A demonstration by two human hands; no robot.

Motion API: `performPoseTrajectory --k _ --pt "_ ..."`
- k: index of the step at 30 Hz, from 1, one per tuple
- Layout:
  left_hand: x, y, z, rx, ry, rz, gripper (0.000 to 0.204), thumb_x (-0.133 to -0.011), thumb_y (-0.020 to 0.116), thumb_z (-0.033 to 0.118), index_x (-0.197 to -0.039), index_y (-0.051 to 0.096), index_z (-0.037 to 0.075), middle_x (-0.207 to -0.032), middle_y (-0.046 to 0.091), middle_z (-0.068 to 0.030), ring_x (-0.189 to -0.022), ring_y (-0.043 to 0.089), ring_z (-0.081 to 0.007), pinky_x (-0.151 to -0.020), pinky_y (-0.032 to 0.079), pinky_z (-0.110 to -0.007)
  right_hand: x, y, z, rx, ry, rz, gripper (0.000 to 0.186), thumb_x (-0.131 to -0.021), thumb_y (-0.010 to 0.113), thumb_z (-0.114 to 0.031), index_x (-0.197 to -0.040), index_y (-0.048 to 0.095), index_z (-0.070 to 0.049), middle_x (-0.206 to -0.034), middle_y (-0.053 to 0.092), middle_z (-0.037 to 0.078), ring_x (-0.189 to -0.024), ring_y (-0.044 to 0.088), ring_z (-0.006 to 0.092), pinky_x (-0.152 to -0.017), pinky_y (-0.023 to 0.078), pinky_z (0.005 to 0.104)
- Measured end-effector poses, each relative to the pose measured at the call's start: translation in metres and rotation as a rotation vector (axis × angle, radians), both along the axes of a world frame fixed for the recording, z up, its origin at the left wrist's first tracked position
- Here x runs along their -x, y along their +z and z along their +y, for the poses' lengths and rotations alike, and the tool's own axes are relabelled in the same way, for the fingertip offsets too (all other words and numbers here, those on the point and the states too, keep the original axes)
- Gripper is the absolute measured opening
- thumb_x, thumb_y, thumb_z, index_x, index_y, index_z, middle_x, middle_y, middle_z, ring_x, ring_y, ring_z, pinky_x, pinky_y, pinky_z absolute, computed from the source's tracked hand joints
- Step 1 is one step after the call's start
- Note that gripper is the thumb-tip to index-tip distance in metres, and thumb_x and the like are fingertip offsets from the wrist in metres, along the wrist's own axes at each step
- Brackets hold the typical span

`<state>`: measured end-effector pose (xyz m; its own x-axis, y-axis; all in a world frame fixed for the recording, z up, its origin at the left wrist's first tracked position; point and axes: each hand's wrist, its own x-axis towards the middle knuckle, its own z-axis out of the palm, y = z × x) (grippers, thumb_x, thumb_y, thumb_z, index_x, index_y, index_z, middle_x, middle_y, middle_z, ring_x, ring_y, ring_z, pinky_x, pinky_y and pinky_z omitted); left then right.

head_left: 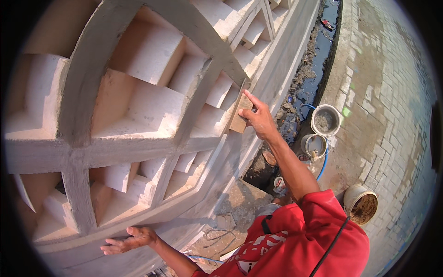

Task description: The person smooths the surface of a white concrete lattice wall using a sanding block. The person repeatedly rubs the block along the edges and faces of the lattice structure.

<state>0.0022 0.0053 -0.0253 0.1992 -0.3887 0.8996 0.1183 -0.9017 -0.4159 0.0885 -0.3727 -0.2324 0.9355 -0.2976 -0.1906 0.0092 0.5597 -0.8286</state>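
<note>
My right hand (259, 119) grips a wooden float (239, 121), a thin flat board with a tan block as its back. Thumb and fingers close round the block. The board's face lies against the edge of a grey plastered lattice wall (124, 153), near where its ribs meet the lower band. Lower down, my left hand (131, 240) is held palm up with its fingers apart, beside the wall's bottom ledge. Nothing lies in it, and I cannot tell whether it touches the ledge.
Pale box-shaped recesses (152, 104) fill the lattice. Right of the wall runs a ditch (308, 83) of dark water and rubble. Beyond it are two buckets of grey material, the larger bucket (326, 121) uppermost, a blue hose (323, 165), a brown-stained bucket (349, 198) and brick paving (392, 138).
</note>
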Motion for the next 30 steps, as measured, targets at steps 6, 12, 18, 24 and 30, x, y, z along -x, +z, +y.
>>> performPoseTrajectory --k 6,12,18,24,30 --pt "0.001 0.001 -0.001 -0.014 0.012 0.021 0.064 -0.099 0.041 0.046 -0.144 0.033 0.001 -0.153 0.021 -0.0221 -0.142 0.014 -0.0405 -0.111 0.018 -0.059 0.026 -0.001 0.026 0.370 0.074 -0.074 0.067 -0.079 0.064 -0.007 -0.141 0.040 0.004 -0.134 0.052 0.021 -0.115 0.055 0.0227 -0.095 0.044 0.0299" --pt "0.003 0.002 0.002 -0.029 0.034 0.048 0.063 -0.099 0.038 0.043 -0.145 0.028 0.002 -0.154 0.016 -0.0229 -0.143 0.011 -0.0418 -0.111 0.013 -0.061 0.023 -0.011 -0.030 -0.012 -0.017 0.046 0.061 -0.077 0.061 -0.007 -0.136 0.050 -0.003 -0.096 0.061 0.004 -0.073 0.054 0.0080 -0.056 0.042 0.0212" --pt "0.003 0.002 0.001 -0.019 0.045 0.053 0.063 -0.099 0.038 0.043 -0.146 0.028 0.002 -0.154 0.016 -0.0227 -0.143 0.010 -0.0417 -0.111 0.012 -0.062 0.002 -0.001 -0.044 0.047 0.011 0.049 0.059 -0.076 0.060 -0.007 -0.135 0.052 -0.006 -0.101 0.061 0.006 -0.080 0.057 0.0117 -0.062 0.047 0.0238" --pt "0.002 0.000 0.000 -0.004 0.005 0.028 0.063 -0.098 0.042 0.046 -0.144 0.033 0.003 -0.153 0.021 -0.0218 -0.142 0.014 -0.0403 -0.111 0.016 -0.060 -0.007 0.002 -0.024 0.220 0.001 0.090 0.059 -0.075 0.061 -0.007 -0.134 0.053 -0.001 -0.118 0.061 0.017 -0.099 0.059 0.0215 -0.086 0.047 0.0298" --pt "0.001 0.000 0.003 0.001 -0.013 0.013 0.063 -0.098 0.044 0.047 -0.142 0.037 0.003 -0.152 0.024 -0.0216 -0.142 0.016 -0.0389 -0.111 0.018 -0.058 0.028 0.002 -0.004 0.263 0.156 0.050 0.058 -0.076 0.059 -0.004 -0.133 0.052 0.000 -0.115 0.062 0.015 -0.097 0.060 0.0177 -0.087 0.047 0.0286"
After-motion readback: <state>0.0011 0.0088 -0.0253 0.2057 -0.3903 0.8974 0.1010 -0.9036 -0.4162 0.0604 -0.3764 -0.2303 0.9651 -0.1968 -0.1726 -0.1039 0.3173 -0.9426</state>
